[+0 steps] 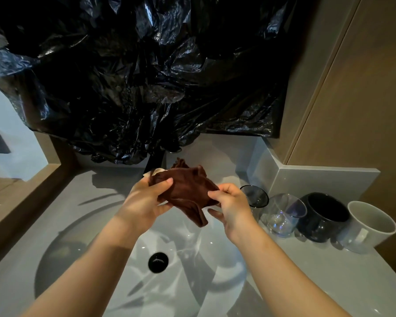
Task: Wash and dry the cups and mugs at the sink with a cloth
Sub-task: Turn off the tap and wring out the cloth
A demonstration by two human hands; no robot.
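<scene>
Above the round sink basin [78, 243] I hold a dark brown cloth [188, 188] between both hands. My left hand [146, 202] grips its left side, and a pale rim of a cup [157, 171] shows just beyond those fingers, mostly wrapped by the cloth. My right hand [232, 203] pinches the cloth's right edge. On the counter to the right stand a smoky glass [256, 196], a clear glass [284, 213], a black mug [322, 216] and a white mug [368, 227] in a row.
Black plastic sheeting [135, 76] covers the wall behind the sink and hangs over the dark tap [156, 161]. The drain [158, 261] sits in the middle of the basin. A wooden panel [352, 99] rises on the right; a grey ledge [318, 179] backs the cups.
</scene>
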